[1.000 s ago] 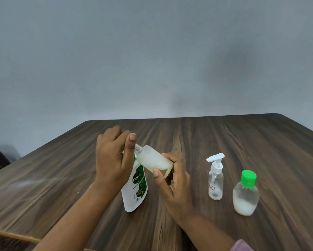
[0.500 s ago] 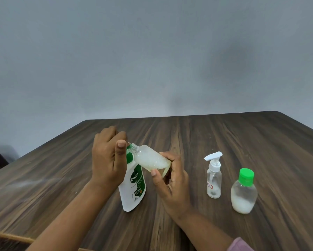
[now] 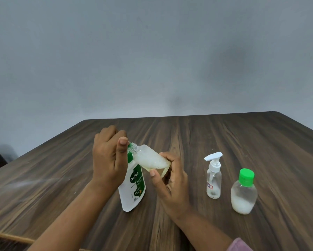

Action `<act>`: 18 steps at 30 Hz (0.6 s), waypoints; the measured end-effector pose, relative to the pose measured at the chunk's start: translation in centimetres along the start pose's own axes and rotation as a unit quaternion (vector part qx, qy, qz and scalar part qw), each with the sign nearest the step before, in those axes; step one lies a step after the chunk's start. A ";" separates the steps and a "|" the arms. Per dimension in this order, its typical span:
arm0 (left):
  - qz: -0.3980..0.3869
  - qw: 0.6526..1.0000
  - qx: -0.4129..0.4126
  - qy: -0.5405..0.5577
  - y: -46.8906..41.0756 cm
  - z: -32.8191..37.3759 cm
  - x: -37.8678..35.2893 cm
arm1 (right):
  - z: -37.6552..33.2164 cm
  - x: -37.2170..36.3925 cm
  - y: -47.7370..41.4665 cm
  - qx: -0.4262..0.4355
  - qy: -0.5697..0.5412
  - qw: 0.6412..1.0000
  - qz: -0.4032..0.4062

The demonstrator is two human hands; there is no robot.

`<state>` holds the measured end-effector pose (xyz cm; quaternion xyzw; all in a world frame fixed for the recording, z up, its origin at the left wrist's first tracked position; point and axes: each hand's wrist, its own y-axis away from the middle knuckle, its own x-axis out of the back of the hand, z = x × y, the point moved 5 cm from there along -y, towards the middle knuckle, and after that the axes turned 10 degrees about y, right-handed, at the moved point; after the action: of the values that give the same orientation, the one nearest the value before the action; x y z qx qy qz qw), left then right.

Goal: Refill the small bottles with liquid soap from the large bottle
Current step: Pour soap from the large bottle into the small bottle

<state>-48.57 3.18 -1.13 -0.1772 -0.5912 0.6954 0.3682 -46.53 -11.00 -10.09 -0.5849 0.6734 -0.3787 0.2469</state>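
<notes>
– Threads point(image 3: 134, 148) are bare on the neck of that small bottle point(image 3: 148, 158), so I judge the step in hand is getting its cap point(image 3: 129, 145) off before any soap goes in.

– From the head view, who holds what?

– The right hand point(image 3: 172, 185) grips the bottle's base, thumb on the near side and fingers wrapped behind. It is held above the table point(image 3: 242, 134), lying tilted with the neck up and to the left. The left hand point(image 3: 107, 160) is curled at the mouth, thumb upright, and seems to be pinching the cap.

– How would you do it well?

– Bring the neck upright before the cap comes free, since there is foamy liquid inside that could run out. Grip the base firmly without squeezing, as soft plastic pushes liquid up. Set the cap down within reach. The large bottle point(image 3: 134, 189) stands on the table just behind both hands, close enough to be knocked, so I'd move gently.

– What can't you make out?

– Only a green sliver of the cap shows past the thumb, so I can't tell whether it is on the last thread or already free. The left fingers are hidden behind the hand. The large bottle's top is partly covered, and whether it is open I cannot say. To the right, well apart, stand a pump bottle point(image 3: 213, 180) and a green-topped bottle point(image 3: 243, 194), and the pump bottle's small label is unreadable. A pink sleeve point(image 3: 241, 245) is cut off at the bottom edge.
</notes>
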 end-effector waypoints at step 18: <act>0.005 1.000 0.000 -0.020 0.3 0.0 -0.1 | 0.0 0.0 0.0 0.003 -0.001 1.000 -0.001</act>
<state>-48.56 3.12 -1.41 -0.1664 -0.5978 0.7001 0.3534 -46.49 -11.00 -10.09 -0.5851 0.6715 -0.3804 0.2489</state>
